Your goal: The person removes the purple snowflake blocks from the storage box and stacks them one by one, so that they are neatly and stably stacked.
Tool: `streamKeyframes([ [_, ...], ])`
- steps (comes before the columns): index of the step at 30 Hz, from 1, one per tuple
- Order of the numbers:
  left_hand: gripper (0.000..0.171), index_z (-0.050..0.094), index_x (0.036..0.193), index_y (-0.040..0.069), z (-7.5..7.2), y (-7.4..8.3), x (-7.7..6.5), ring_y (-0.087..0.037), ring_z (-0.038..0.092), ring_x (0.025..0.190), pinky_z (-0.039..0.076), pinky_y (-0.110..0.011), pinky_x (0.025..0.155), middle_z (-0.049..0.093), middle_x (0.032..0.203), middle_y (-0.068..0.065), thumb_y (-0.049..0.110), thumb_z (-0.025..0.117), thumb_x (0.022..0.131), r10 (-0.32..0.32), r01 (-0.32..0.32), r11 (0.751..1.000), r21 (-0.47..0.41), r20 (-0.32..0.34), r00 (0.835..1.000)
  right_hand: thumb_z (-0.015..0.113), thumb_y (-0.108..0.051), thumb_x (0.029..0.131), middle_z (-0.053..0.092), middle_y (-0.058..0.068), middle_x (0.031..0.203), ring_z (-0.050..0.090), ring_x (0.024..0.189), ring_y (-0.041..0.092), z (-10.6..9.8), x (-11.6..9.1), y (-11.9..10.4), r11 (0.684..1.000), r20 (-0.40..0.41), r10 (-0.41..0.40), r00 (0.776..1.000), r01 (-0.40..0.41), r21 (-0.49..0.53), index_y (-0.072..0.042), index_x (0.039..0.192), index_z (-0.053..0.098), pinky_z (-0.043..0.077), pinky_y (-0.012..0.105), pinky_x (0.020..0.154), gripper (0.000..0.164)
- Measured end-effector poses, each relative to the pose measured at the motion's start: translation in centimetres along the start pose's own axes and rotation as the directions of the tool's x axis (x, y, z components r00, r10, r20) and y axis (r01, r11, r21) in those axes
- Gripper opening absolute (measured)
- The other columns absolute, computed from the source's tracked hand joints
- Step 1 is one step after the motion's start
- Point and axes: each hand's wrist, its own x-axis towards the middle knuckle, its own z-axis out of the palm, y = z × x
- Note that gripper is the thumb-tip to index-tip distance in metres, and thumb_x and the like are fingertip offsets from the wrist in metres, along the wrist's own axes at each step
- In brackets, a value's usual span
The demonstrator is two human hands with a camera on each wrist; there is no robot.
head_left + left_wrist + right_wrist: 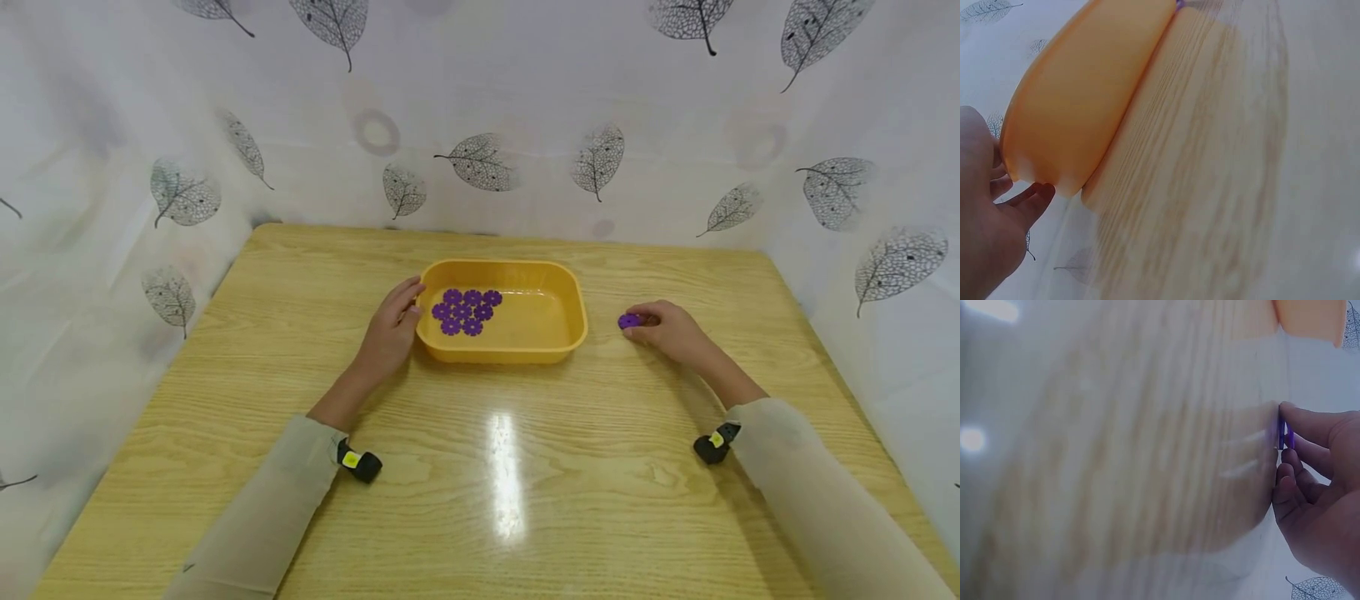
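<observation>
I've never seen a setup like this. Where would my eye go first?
Probably to the bright yellow tray in the middle of the wooden table, with purple flower-shaped pieces clustered in its left part. Next, the hands: the left hand grips the tray's left end, while the right hand pinches something purple to the tray's right. Behind, the pale backdrop is printed with dark leaves.
</observation>
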Motion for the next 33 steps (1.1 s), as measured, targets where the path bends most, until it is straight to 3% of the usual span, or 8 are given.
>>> streamKeyframes([
  [10,0.045,0.041,0.152,-0.001,0.6,-4.4,1.5,-0.028,0.024,0.153,0.028,-0.044,0.125,0.029,0.164,-0.012,0.012,0.039,0.108,0.031,-0.031,0.999,0.009,-0.028,0.999,0.064,-0.025,0.100,0.055,0.026,0.130,0.052,0.113,0.037,-0.2,-0.3,-0.3,1.000,0.007,-0.013,1.000,0.014,-0.025,0.006,0.140,0.053,0.047,0.051,0.095,0.052],
  [33,0.046,0.042,0.152,0.004,0.5,-4.4,1.3,-0.023,0.025,0.153,0.030,-0.043,0.124,0.031,0.164,-0.007,0.017,0.037,0.109,0.047,-0.046,0.997,0.057,-0.022,0.999,0.064,-0.022,0.100,0.056,0.027,0.129,0.052,0.112,0.037,-0.2,-0.1,-0.3,0.999,0.018,-0.029,0.999,0.030,-0.034,0.006,0.139,0.054,0.046,0.052,0.094,0.049],
])
